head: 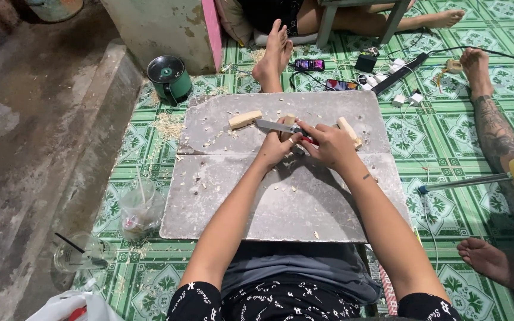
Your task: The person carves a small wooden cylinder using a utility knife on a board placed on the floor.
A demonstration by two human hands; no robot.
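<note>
My left hand [276, 147] grips a short piece of wood [290, 120] that stands up from its fingers over the grey board [257, 196]. My right hand [330, 142] holds a knife with a red handle; its blade [272, 125] points left across the wood. Both hands are close together and touching. A cut wood block [245, 119] lies on the board to the left of the blade. Another wood piece [348, 131] lies just right of my right hand. Small wood chips are scattered over the board.
A green round pot [168, 76] stands at the board's far left corner. Two plastic cups [141, 208] with straws sit on the left floor. Other people's feet [273, 53], phones [309, 64], a power strip [400, 72] and cables lie beyond. Another person's leg [495, 131] stretches on the right.
</note>
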